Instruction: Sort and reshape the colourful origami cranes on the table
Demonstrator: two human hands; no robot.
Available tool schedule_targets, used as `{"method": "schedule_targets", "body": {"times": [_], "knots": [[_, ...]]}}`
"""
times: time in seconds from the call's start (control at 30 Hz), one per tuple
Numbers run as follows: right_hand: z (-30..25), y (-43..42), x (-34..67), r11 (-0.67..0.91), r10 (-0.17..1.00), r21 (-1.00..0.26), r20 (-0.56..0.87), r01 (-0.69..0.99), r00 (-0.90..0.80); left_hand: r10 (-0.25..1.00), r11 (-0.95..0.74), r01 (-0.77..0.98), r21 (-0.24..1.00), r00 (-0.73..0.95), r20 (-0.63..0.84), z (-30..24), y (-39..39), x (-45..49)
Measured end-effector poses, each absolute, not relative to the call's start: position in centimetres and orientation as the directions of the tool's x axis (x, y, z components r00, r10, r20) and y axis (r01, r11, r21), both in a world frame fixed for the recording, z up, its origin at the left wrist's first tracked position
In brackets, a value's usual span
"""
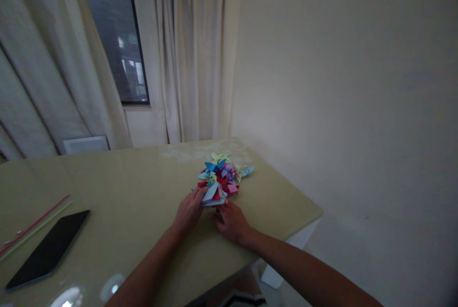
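A cluster of folded paper flowers [222,172] in blue, purple, red, pink and pale green lies on the table. At its near side is a light blue folded-paper piece [212,196] with layered edges and some pink and red. My left hand [190,209] grips the left side of this piece, its fingers partly hidden behind the paper. My right hand [232,221] is curled at the near right edge, its fingertips touching the paper from below. What those fingertips pinch is too small to make out.
On the left of the pale yellow table [136,202] lies a dark flat tablet [50,249]. Beside it are a pink stick [36,223] and a green stick [37,231]. A wall [343,82] runs along the right; curtains [200,58] hang behind.
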State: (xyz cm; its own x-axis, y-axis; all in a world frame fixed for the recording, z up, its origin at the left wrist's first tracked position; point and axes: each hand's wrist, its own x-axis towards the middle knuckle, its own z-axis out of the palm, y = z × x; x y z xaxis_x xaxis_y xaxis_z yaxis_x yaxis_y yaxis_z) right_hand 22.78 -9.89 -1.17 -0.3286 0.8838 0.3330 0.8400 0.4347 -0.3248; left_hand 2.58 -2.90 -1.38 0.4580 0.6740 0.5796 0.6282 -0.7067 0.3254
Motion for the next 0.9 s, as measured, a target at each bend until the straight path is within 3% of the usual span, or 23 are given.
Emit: {"method": "schedule_targets", "body": {"times": [0.43,0.9], "knots": [[-0.9,-10.0,22.6,0.412,0.895,-0.331,0.319,0.849,-0.311,0.651,-0.724,0.606,0.328,0.444,0.616,-1.9,-2.6,2.4],[0.1,-10.4,22.5,0.43,0.892,-0.383,0.323,0.817,-0.318,0.707,-0.682,0.593,0.428,0.385,0.593,-1.5,-2.7,2.3]]}}
